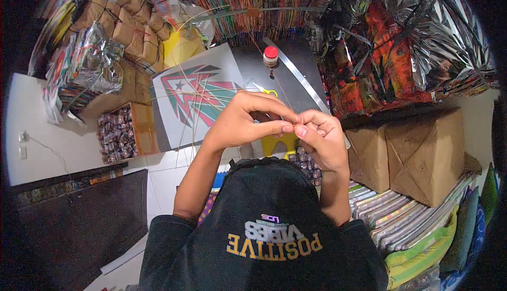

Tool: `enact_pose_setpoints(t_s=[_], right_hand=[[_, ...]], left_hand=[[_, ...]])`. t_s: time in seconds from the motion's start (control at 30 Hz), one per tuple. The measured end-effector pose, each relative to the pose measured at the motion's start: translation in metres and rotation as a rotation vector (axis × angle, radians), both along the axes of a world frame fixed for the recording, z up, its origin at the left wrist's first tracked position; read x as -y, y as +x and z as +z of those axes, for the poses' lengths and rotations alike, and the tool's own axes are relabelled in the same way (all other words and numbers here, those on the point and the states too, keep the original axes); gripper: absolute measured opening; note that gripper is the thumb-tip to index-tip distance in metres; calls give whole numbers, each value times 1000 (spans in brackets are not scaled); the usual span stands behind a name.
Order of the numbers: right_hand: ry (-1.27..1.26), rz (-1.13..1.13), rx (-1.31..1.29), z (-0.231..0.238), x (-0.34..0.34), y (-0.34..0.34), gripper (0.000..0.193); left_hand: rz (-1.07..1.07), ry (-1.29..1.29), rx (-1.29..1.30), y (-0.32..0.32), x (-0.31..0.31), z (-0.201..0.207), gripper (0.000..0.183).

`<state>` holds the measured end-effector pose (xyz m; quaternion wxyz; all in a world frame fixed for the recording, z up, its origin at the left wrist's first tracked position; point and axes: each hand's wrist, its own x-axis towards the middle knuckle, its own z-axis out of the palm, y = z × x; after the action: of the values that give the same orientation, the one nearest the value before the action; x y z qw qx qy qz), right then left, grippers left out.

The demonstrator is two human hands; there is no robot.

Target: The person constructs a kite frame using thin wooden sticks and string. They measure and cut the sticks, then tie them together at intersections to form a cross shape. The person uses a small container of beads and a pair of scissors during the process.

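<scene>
Both my hands meet in front of my chest, above the near edge of the dark table (249,58). My left hand (245,119) comes in with its thumb and fingertips pinched together. Against those fingertips, my right hand (325,138) is closed in a pinch too. A thin thread (281,88) runs from the table up to the fingers; its end between them is too small to see clearly. Beyond my left hand lies a white sheet (169,116) with a red, green and black angular design (198,93). Several thin sticks (186,80) cross over it.
A small red-capped jar (270,56), a metal ruler (301,74) and yellow-handled scissors (268,91) are on the table. A wooden box (143,127) of small wrapped packs stands left. Brown parcels (425,153) and plastic-wrapped stacks (369,58) crowd the right; paper bundles (129,32) fill the back left.
</scene>
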<state>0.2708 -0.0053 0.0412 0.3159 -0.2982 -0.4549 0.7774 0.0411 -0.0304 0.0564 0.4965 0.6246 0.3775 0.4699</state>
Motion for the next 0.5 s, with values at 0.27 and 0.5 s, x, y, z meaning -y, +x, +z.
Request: enact_pose_setpoints(t_s=[0.27,0.5], right_hand=[[22,21,-17,2,-2,0,18],[2,33,-13,-1,-5,1,13]], left_hand=[[-25,88,14,0,-3,-7,16],[-37,19,17,-1,-3,-4,13]])
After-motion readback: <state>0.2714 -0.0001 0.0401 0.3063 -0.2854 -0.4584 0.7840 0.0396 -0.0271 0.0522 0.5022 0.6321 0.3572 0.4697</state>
